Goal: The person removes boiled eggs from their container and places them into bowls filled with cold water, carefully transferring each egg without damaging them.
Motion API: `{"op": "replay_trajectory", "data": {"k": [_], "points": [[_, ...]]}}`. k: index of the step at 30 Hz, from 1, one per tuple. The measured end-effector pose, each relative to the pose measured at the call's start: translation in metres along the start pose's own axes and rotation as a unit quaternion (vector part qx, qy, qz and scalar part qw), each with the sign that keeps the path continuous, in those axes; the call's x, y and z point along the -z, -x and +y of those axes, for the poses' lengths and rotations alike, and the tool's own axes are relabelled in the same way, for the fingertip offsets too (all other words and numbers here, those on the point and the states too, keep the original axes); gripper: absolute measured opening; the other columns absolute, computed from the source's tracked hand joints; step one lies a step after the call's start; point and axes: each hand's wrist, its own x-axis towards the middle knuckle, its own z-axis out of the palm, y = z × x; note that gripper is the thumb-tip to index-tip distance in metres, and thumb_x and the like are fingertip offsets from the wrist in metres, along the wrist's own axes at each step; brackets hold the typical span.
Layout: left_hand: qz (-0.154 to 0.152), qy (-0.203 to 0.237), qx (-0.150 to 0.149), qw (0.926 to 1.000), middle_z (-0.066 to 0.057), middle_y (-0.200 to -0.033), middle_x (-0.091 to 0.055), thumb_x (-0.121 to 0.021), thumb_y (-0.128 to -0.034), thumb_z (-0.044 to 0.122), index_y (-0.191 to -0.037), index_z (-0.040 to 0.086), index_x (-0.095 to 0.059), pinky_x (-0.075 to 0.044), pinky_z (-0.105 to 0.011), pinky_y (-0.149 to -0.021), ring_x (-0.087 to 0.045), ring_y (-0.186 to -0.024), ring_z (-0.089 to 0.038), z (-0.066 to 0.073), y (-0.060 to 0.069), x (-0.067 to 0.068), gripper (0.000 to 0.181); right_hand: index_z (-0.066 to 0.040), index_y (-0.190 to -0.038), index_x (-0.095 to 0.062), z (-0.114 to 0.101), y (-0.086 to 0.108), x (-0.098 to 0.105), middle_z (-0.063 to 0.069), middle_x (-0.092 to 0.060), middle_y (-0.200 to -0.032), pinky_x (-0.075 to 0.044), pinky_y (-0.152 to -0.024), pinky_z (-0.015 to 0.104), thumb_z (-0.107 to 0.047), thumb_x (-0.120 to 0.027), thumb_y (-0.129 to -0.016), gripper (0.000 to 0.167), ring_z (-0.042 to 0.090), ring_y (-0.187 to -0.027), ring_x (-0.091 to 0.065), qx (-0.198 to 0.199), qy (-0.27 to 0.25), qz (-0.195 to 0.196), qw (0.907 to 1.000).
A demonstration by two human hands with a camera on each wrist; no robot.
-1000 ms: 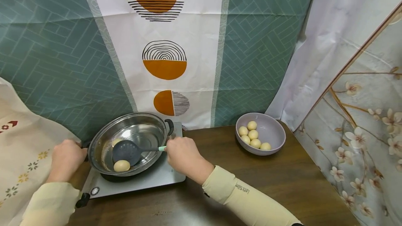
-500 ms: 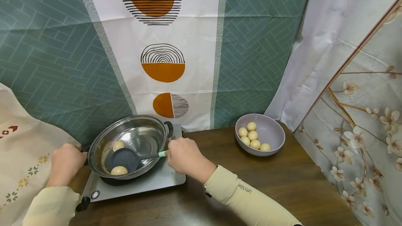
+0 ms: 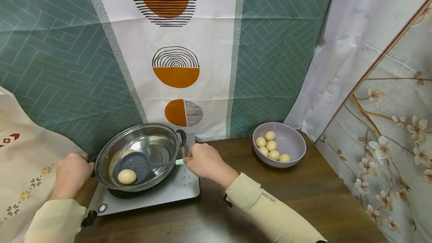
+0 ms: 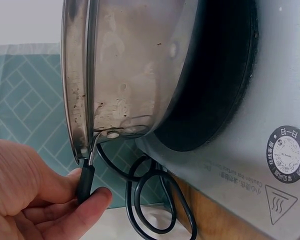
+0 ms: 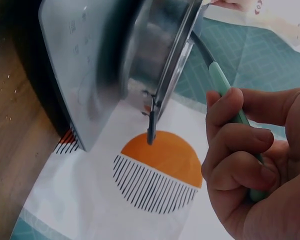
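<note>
In the head view, my left hand [image 3: 72,173] grips the black side handle [image 4: 86,184] of a wide steel pan [image 3: 158,147]. My right hand [image 3: 206,162] holds a grey skimmer [image 3: 143,166] by its light green handle [image 5: 222,82], fingers curled round it in the right wrist view. On the skimmer's perforated head lies a pale yellow, egg-shaped ball [image 3: 127,176]. Behind the head, a second pale ball [image 3: 127,153] is partly hidden in the pan. The pan is on a flat grey electric cooker [image 3: 168,196].
A mauve bowl [image 3: 291,141] with several pale balls stands at the right on the brown wooden table [image 3: 236,186]. A black cable [image 4: 135,200] loops beside the cooker. Patterned cloths [image 3: 280,66] hang behind and at both sides.
The skimmer has risen slightly from the pan with the front ball on its head. My right hand has shifted a little up and right. My left hand stays on the pan handle.
</note>
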Motion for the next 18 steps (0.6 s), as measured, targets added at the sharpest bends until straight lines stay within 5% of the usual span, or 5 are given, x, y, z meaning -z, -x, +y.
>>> {"op": "replay_trajectory", "data": {"k": [10, 18], "points": [[-0.008, -0.001, 0.012, 0.9999, -0.006, -0.049, -0.049, -0.057, -0.0813, 0.021, -0.046, 0.008, -0.050, -0.031, -0.032, -0.046, -0.044, -0.054, -0.030, 0.001, -0.001, 0.000, 0.038, -0.017, -0.077, -0.071, 0.016, -0.002, 0.013, -0.005, -0.055, -0.061, -0.037, -0.049, 0.027, -0.033, -0.059, -0.090, 0.024, 0.013, -0.052, -0.045, -0.025, -0.021, 0.025, 0.9992], [-0.010, 0.001, 0.016, 0.9998, -0.004, -0.047, -0.047, -0.057, -0.0810, 0.019, -0.046, 0.007, -0.050, -0.031, -0.032, -0.046, -0.043, -0.054, -0.028, 0.000, 0.000, 0.000, 0.038, -0.020, -0.070, -0.067, 0.023, 0.000, 0.016, -0.006, -0.055, -0.058, -0.037, -0.051, 0.027, -0.034, -0.058, -0.089, 0.026, 0.013, -0.054, -0.047, -0.033, -0.007, 0.042, 0.9985]]}}
